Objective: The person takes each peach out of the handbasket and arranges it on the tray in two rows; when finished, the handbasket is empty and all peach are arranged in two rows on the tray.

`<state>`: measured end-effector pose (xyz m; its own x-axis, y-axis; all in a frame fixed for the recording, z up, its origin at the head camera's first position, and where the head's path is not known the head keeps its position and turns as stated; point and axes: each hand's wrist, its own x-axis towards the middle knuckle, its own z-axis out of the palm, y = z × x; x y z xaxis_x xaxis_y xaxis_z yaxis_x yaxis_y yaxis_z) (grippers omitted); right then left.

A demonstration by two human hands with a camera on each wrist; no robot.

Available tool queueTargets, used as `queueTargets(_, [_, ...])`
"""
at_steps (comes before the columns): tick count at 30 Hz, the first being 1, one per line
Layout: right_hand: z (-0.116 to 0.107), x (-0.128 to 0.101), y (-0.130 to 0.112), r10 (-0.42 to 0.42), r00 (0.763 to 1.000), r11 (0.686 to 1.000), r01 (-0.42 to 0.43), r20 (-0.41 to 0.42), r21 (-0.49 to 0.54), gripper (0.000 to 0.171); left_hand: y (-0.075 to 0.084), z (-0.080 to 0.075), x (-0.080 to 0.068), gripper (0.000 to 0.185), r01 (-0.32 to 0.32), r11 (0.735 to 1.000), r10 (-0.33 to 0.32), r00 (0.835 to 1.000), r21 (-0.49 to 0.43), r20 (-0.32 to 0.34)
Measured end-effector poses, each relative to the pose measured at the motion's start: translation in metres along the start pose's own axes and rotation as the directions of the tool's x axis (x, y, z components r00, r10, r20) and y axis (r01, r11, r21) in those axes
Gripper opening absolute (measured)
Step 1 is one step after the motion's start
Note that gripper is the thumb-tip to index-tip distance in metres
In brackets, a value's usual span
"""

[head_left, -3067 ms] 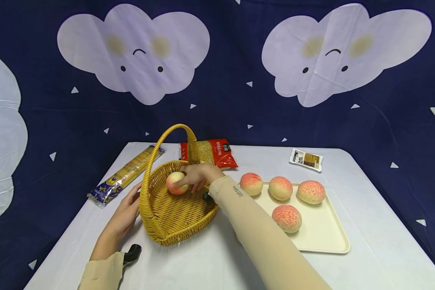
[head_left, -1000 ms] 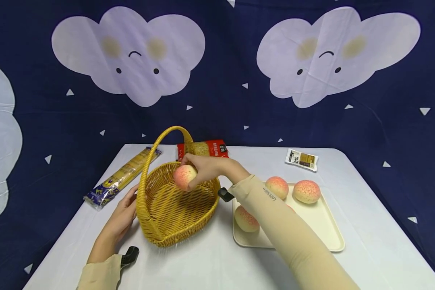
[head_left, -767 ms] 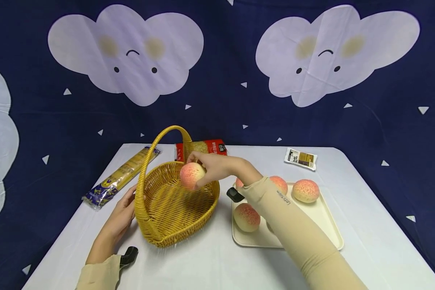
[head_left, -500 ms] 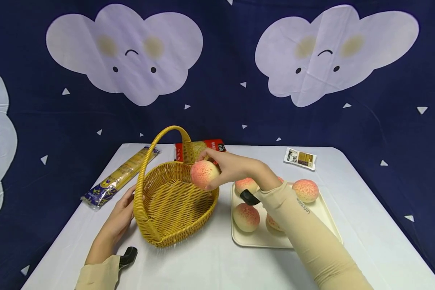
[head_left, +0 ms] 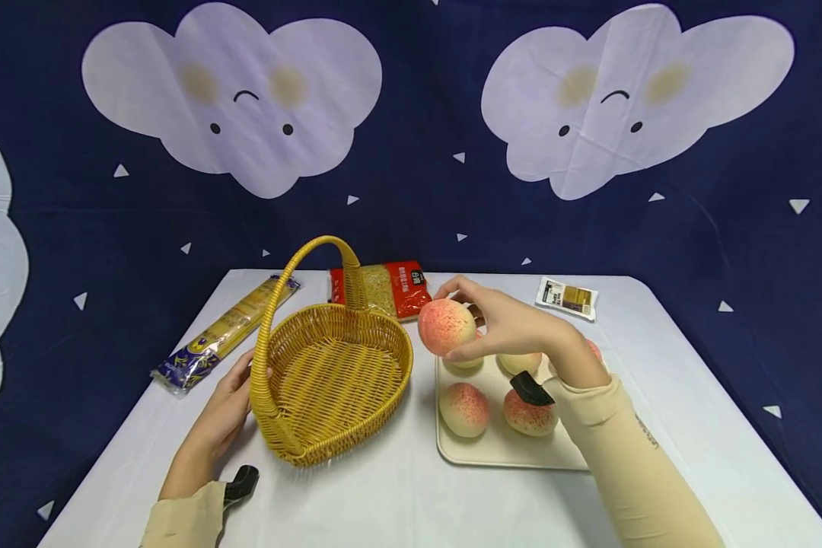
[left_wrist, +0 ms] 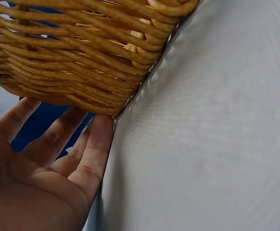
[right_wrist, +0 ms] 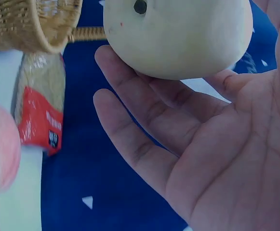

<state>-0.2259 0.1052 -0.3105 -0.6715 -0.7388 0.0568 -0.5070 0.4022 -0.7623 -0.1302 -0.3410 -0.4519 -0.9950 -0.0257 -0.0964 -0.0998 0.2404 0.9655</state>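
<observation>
My right hand (head_left: 520, 323) holds a pale yellow peach (head_left: 444, 327) with a red-speckled blush, thumb below and fingers behind it. It is up in the air over the tray's back left corner, right of the basket. In the right wrist view the peach (right_wrist: 178, 38) shows its pale end with a small dark pit, fingertips against its underside. My left hand (head_left: 222, 415) is at the left side of a yellow wicker basket (head_left: 345, 438) with a tall arched handle. Its fingers, extended in the left wrist view, touch the lower edge of the basket (left_wrist: 82, 62).
A cream tray (head_left: 479, 455) with several more peaches (head_left: 464, 409) lies right of the basket. Behind the basket is a red packet of noodles (head_left: 404, 289). A long pasta bag (head_left: 226, 335) lies at the left, a small white-and-brown packet (head_left: 567, 297) at the back right.
The right hand has lifted the peach up out of the basket and carried it right, past the rim to over the tray. The left hand has stayed at the basket's side.
</observation>
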Motion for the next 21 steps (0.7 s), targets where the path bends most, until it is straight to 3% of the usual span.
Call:
queueTargets(8, [-0.014,-0.040,0.014,0.068,0.993,0.998,-0.069,-0.094,-0.005,0.072,-0.002,0.000,0.000,0.062,-0.040,0.999,0.040,0.999,-0.012,-0.006])
queueTargets(21, [-0.028,-0.091,0.034,0.120,0.971,0.992,-0.126,-0.207,-0.015,0.073,-0.001,0.000,0.000,0.064,-0.016,1.000,0.016,1.000,-0.024,-0.003])
